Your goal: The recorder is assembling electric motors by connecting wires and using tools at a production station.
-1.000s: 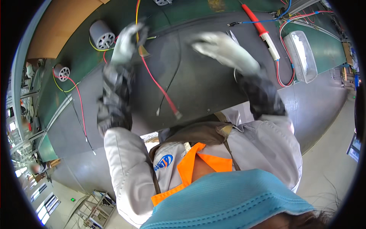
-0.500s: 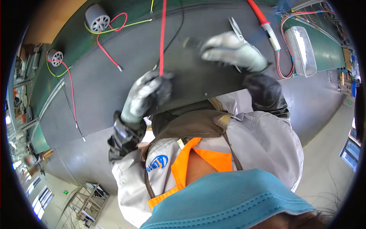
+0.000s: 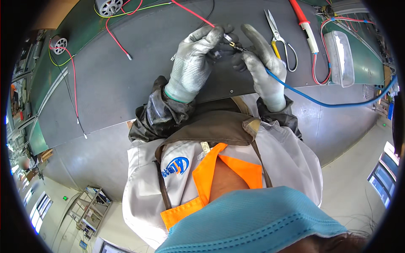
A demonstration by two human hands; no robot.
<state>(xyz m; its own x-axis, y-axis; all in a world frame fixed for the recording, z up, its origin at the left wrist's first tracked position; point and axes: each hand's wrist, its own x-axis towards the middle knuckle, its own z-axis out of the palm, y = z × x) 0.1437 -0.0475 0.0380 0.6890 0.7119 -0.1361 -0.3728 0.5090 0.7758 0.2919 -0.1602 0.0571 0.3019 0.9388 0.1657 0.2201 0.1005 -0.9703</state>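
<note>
Both my hands wear grey-white gloves with darkened fingers and work close together above the dark mat. My left hand (image 3: pixel 192 63) pinches a red wire (image 3: pixel 194 13) near its end, where a small metal terminal (image 3: pixel 229 39) sticks out toward the right. My right hand (image 3: pixel 265 63) holds a dark metal clip (image 3: pixel 238 48) between thumb and fingers, at the tip of a blue lead (image 3: pixel 312 99) that runs off to the right. Clip and terminal meet or nearly meet; whether the jaws grip it I cannot tell. A black wire (image 3: pixel 209 16) passes behind the left fingers.
Scissors (image 3: pixel 273 25) lie just beyond my right hand. Further right are a red-and-white probe (image 3: pixel 307 31) with its cable and a clear plastic box (image 3: pixel 341 59). Two grey motor parts (image 3: pixel 59 44) with red, black and yellow-green wires stand at the left.
My left hand has moved up and right with the red wire. My right hand has come beside it, now with the blue lead, which was not visible before. The scissors are less covered.
</note>
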